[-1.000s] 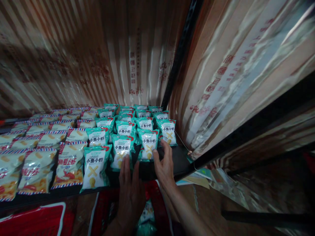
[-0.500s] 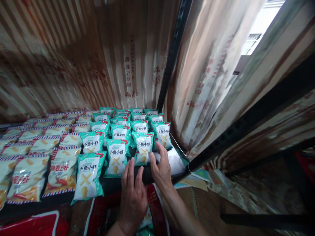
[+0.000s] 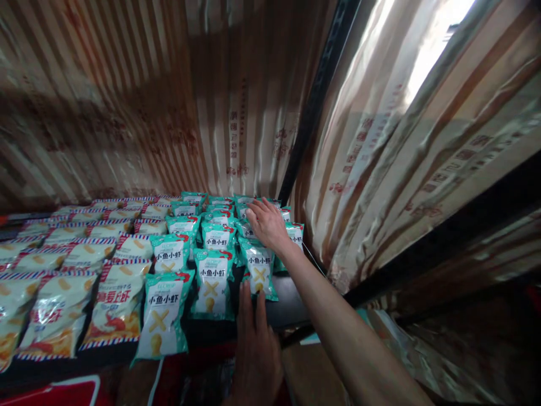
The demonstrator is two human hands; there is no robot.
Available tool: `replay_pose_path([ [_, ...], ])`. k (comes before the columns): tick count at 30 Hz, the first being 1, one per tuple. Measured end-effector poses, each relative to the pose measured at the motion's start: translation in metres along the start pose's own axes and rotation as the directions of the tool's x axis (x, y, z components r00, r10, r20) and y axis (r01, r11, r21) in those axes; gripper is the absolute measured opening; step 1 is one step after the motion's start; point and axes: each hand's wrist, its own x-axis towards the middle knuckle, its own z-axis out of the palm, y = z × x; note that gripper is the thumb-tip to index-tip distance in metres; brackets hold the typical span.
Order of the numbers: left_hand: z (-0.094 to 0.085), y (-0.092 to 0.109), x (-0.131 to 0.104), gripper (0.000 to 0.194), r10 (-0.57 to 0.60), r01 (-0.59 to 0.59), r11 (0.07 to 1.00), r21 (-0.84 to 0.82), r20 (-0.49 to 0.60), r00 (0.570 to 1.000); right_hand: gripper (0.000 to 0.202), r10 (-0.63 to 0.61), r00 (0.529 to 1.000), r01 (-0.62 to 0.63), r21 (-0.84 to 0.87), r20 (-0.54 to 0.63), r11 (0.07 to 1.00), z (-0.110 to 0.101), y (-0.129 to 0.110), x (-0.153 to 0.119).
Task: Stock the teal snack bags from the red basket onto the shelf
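Rows of teal-and-white snack bags (image 3: pixel 212 285) stand on a dark shelf (image 3: pixel 207 329), their fronts facing me. My right hand (image 3: pixel 268 225) reaches over the right-hand rows, fingers stretched forward on or just above the bags towards the back; the wrist and hand cover parts of several bags. Lower down, my left hand (image 3: pixel 257 349) has its fingers extended upward, their tips at the lower edge of the front bag (image 3: pixel 259 268) in that row. Neither hand visibly grips anything.
Cream snack bags with striped edges (image 3: pixel 118 301) fill the left of the shelf. Striped plastic sheeting (image 3: pixel 236 84) hangs behind. A black metal upright (image 3: pixel 315 107) and a dark slanted bar (image 3: pixel 443 231) frame the right. Red packaging (image 3: pixel 51 392) lies below.
My right hand has moved from beside the front right bags to farther back over them. The left hand has shifted slightly right and down. The view has turned a little.
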Motion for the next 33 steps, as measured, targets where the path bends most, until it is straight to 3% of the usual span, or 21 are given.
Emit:
replay_pose_path([
  [3, -0.002, 0.001, 0.004, 0.065, -0.086, 0.089, 0.995, -0.033, 0.082, 0.993, 0.039, -0.006, 0.968, 0.041, -0.137, 0.25, 0.99, 0.011, 0.004, 0.021],
  [6, -0.002, 0.001, 0.008, 0.064, -0.099, 0.107, 0.991, -0.08, 0.1, 0.99, 0.039, 0.014, 0.93, 0.064, -0.198, 0.368, 0.978, 0.02, 0.007, 0.024],
  [14, 0.003, -0.003, 0.01, 0.062, -0.06, 0.067, 0.99, -0.12, 0.067, 0.996, 0.039, -0.031, 0.91, 0.107, -0.163, 0.414, 0.981, 0.015, 0.006, 0.027],
  [19, 0.006, -0.003, 0.01, 0.064, -0.037, 0.043, 0.994, -0.096, 0.064, 0.997, 0.043, -0.016, 0.922, 0.093, -0.182, 0.386, 0.979, 0.014, 0.006, 0.034],
  [26, 0.008, -0.002, 0.011, 0.066, -0.019, 0.022, 0.994, -0.108, 0.036, 0.999, 0.039, -0.047, 0.886, 0.13, -0.15, 0.462, 0.98, 0.021, 0.012, 0.042],
  [33, 0.009, -0.001, 0.013, 0.063, -0.042, 0.045, 0.993, -0.111, 0.032, 0.999, 0.037, -0.056, 0.887, 0.132, -0.134, 0.459, 0.982, 0.022, 0.013, 0.04],
])
